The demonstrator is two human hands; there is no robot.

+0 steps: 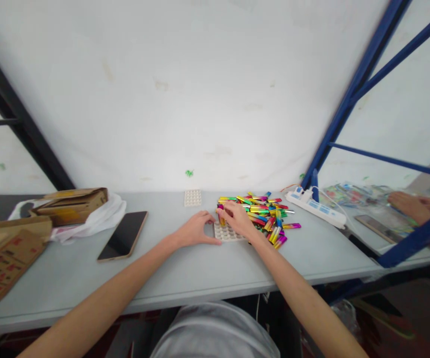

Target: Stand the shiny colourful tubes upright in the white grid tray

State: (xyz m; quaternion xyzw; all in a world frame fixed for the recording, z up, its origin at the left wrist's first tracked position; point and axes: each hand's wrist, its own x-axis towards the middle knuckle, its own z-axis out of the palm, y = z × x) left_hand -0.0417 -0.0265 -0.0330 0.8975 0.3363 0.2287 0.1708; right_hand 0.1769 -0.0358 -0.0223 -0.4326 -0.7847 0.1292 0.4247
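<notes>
Both forearms stretch up from the bottom of the frame and meet near its middle, over a white tray [227, 233] with rows of round holes that lies flat on the grey table [185, 268]. The left hand [196, 229] rests palm down on the table with its fingers curled loosely, their tips touching the tray's left edge; it grips nothing. The right hand [237, 219] arches over the tray's far side, wrist raised and fingers bent down, and its fingertips seem pinched on a small coloured stick [220, 213] standing at the tray's upper left corner, though the grip itself is too small to make out for certain. Just right of that hand, and touching the tray's right side, lies a loose heap of shiny multicoloured sticks [265, 211]. A second small white tray [192, 198] sits apart, further back toward the wall. A dark phone [123, 235] lies left of centre, with cardboard boxes [71, 204] and a white plastic bag [103, 216] further left. A white power strip [317, 208] lies right of the heap. At the right edge of the frame, another person's hand [411, 205] rests on the neighbouring table behind a blue metal frame [349, 99].
</notes>
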